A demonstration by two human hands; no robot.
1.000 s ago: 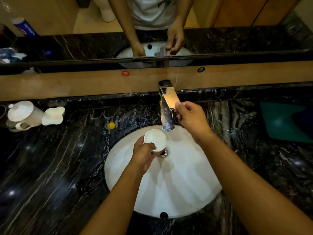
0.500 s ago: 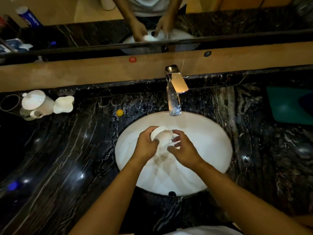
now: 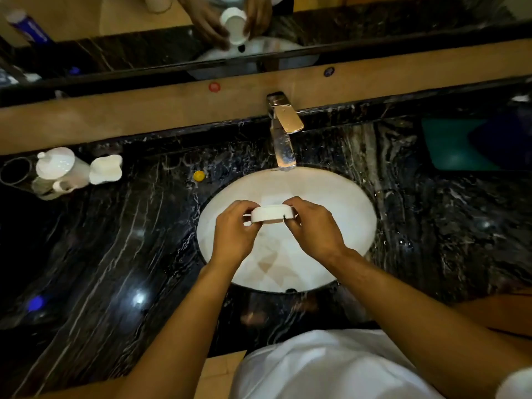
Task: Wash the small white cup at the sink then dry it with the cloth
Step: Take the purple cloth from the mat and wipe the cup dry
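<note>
**White cup held sideways over the basin, both hands on it**

So we're looking straight down at a glossy black marble counter (image 3: 115,269) with white veining, and an oval white sink (image 3: 339,226) set into it, smooth, with a few brownish patches low in the bowl. A chrome faucet (image 3: 283,131) with a flat, squared lever sits at the back edge.

The small white cup (image 3: 272,215) is up over the middle of the basin, not touching it. It's smooth, glazed-looking and round. It lies on its side, long axis running roughly away from us, and the mirror reflection shows its open mouth facing that way, toward the faucet.

The left hand (image 3: 234,237) has its fingers curled around the cup's left side, thumb tucked against the rim. The right hand (image 3: 312,231) pinches the right side, fingers bent close and thumb pressed to the edge. Both hands are closed snugly on it, with no gap we can see.

Off to the left there's a white lidded ceramic pot (image 3: 59,171) and a wavy-edged white dish (image 3: 106,169) just beside it. The teal cloth (image 3: 452,145) lies flat at the far right, well apart from the hands.
</note>
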